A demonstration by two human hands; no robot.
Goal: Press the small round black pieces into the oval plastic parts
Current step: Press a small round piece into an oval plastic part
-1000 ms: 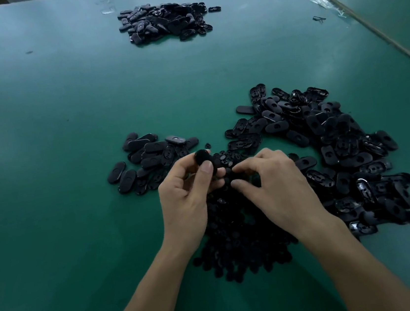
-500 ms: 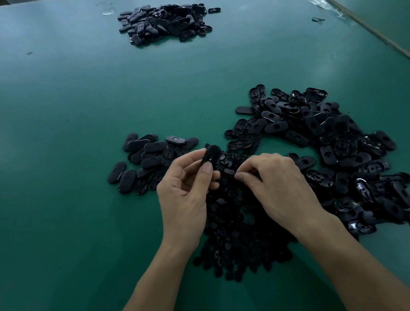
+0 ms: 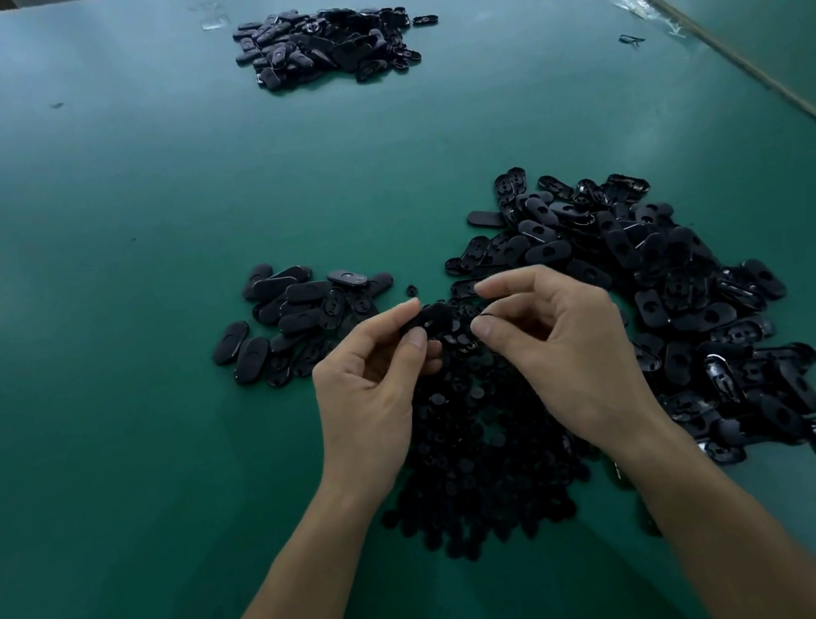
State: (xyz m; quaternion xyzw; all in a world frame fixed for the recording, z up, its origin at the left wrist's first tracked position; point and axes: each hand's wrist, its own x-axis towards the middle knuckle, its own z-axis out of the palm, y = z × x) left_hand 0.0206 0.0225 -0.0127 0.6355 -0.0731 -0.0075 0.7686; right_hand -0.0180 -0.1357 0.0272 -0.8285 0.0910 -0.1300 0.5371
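Note:
My left hand (image 3: 370,396) pinches a black oval plastic part (image 3: 435,317) between thumb and forefinger, a little above the table. My right hand (image 3: 570,351) pinches a small round black piece (image 3: 483,319) just to the right of that oval part, close to it. Under both hands lies a heap of small round black pieces (image 3: 480,454). A big pile of oval parts (image 3: 660,288) spreads to the right. A smaller group of oval parts (image 3: 293,313) lies to the left of my hands.
The green table (image 3: 105,243) stretches far ahead. Another pile of oval parts (image 3: 327,44) sits at the far middle. A single round piece (image 3: 411,290) lies alone between the near piles. The table's right edge (image 3: 751,66) runs diagonally, with a small clip (image 3: 631,40) near it.
My right hand lifted off the heap with a small round piece and came level with the oval part. My left hand turned the oval part and shifted slightly right.

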